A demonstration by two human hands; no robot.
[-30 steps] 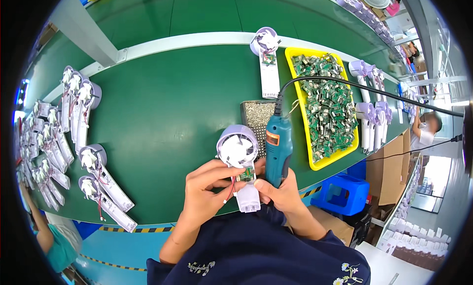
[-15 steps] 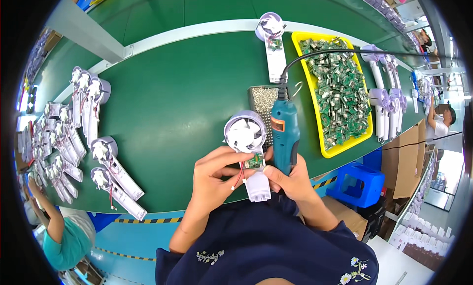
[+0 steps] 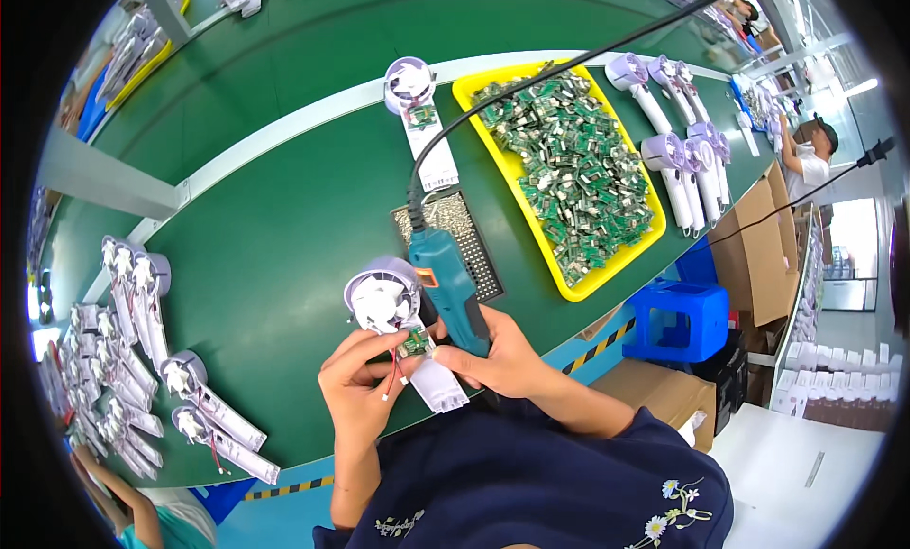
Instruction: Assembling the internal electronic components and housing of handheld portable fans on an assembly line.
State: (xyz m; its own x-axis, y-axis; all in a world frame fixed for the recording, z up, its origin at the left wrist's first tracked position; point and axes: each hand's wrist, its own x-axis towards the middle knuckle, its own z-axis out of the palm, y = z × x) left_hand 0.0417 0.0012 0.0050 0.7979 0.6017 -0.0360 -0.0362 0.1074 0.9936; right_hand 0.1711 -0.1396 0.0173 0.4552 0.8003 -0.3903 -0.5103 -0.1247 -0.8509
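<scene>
In front of my body I hold an open handheld fan (image 3: 438, 388), its white handle half tilted and its round lilac head pointing away. A small green circuit board (image 3: 414, 342) sits in the handle just below the fan blades, with red and black wires hanging beside it. My left hand (image 3: 358, 383) is closed around the fan, fingertips at the board. My right hand (image 3: 502, 359) grips a teal electric screwdriver (image 3: 447, 285), and its thumb rests by the fan's handle. The tool's tip is not visible.
Beyond the tool lies a screw tray (image 3: 482, 271), with another open fan (image 3: 434, 155) behind it. A yellow tray (image 3: 656, 230) full of circuit boards stands right of it. Assembled fans (image 3: 678, 184) stand farther right. Open fans (image 3: 223, 416) crowd the left. A blue stool (image 3: 675, 314) stands below the table.
The whole view has turned, so the table's things sit farther left and tilted in the picture. Both hands keep their hold on the fan and the screwdriver.
</scene>
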